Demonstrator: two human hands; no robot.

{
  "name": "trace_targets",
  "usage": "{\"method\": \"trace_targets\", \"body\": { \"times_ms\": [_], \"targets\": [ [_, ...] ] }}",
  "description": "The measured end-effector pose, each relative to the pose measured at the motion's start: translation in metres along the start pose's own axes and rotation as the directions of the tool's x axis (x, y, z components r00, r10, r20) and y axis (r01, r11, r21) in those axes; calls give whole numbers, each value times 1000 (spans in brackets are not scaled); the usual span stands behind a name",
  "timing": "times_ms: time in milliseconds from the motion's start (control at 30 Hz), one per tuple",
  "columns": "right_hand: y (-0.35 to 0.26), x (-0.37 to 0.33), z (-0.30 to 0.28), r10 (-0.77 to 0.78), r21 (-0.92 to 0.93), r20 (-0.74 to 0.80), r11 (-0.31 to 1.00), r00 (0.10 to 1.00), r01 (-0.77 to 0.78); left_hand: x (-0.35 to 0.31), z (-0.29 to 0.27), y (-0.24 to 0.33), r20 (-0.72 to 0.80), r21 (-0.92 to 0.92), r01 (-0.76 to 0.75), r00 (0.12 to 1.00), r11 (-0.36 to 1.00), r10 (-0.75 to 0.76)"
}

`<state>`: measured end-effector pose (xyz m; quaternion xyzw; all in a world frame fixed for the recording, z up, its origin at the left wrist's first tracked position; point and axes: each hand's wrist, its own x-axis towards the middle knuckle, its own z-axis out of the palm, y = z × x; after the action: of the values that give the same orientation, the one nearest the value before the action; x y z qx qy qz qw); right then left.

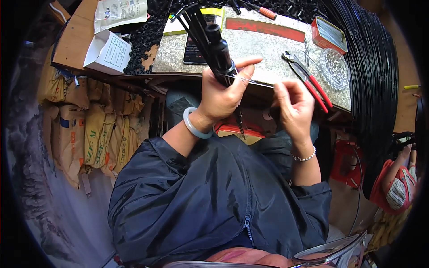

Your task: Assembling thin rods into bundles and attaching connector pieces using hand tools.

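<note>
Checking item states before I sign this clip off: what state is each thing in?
Left hand: closed around rods.
Right hand: pinching wire.
Rods: bundled, gripped.
Wire: straight between the hands.
Phone: screen lit, partly covered.
Pliers: lying down, handles slightly apart.
Tin: open, with contents.
Jacket zip: partly undone.
Pouch: lying down; whether sealed, cannot tell.

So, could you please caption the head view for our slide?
Left hand holding black rods, right hand pinching a thin strand.
</note>
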<state>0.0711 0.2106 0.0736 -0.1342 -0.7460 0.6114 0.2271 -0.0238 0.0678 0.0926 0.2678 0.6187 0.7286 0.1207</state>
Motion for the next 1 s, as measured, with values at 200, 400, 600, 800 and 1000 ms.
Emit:
{"method": "trace_targets", "body": {
  "times_ms": [200,400,600,800,1000],
  "targets": [
    [53,20,-71,-354,-973,31,203,935,109,5,-7,9,-39,-121,77,996,990,-83],
    [54,19,-84,-294,-851,-3,503,956,152,7,-9,3,-31,-76,63,997,995,-66],
    [29,1,-83,-74,-429,71,898,995,98,8,-5,0,-54,-62,88,994,994,-91],
    [31,-30,-77,79,322,443,916,893,-241,6,-7,-5,-18,-25,38,999,999,-38],
    [29,-27,-32,-113,569,405,808,907,-153,0,-1,-2,8,-10,71,997,997,-71]
  ]
}}
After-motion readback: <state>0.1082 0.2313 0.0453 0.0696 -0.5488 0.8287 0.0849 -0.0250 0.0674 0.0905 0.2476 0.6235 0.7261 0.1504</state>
